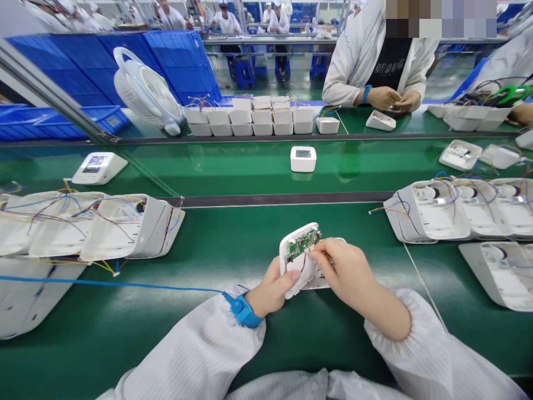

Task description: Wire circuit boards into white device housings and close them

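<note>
My left hand (277, 286) grips the lower left edge of a white plastic housing panel (284, 247) that is tilted up, its inner side toward me. A green circuit board (302, 244) is mounted in the panel. At the board's lower right edge, my right hand (343, 266) pinches something small, possibly a wire connector; the fingertips hide it. A second white housing part (310, 275) with wires lies just below and behind the panel, partly covered by my right hand. A blue wrist strap (244, 310) with a cord is on my left wrist.
White open housings with loose wires (120, 228) stand at left, and more housings (443, 208) at right. A small white device with a screen (303, 160) sits on the middle belt. Beyond are stacked white cases (252, 119), a fan (145, 91) and a co-worker's hands (387, 99).
</note>
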{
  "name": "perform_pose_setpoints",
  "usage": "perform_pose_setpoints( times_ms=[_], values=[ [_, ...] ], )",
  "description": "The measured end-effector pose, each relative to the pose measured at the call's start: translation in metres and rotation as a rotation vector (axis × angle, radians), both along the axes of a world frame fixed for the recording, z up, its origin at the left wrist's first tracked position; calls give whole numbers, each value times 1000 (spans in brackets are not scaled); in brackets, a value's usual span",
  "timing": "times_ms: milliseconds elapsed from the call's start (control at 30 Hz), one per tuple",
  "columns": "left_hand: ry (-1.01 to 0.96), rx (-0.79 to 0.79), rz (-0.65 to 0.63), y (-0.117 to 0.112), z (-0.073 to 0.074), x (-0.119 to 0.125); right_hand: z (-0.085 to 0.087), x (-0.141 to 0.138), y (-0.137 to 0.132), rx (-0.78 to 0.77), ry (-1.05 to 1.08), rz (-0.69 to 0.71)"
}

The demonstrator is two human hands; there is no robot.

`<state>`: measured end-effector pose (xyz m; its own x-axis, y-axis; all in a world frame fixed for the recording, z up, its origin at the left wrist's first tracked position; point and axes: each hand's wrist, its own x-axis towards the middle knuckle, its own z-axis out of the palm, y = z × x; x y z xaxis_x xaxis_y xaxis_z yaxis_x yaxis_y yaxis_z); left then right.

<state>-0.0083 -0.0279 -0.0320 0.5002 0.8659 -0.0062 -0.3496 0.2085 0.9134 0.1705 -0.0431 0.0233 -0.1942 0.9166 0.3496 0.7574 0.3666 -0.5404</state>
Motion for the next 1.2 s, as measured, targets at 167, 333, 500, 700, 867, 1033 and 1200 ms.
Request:
perform_pose_setpoints(
  times_ms=[167, 333, 500, 700, 867, 1033, 1200],
  values=[
    [27, -36, 14, -1, 0, -1, 0, -3, -1, 147, -118, -32],
    [-83, -138, -29, -1, 12, 1, -5, 0, 2, 299, -171, -76],
    [-198, -209, -90, -1, 16, 1, -8, 5, 11, 404, -97, -6],
    [-267, -242, -107, -1, 14, 2, -9, 4, 11, 377, -106, 67],
    [-240, -256, -93, -2, 17, 3, -13, 3, 9, 363, -61, 30],
    [-211, -203, -158, 1, 17, 2, -13, 8, 16, 170, 219, 37],
    [10, 124, -28, 21, 17, -10, -2, 15, 16, -146, 444, 29]
  ],
)
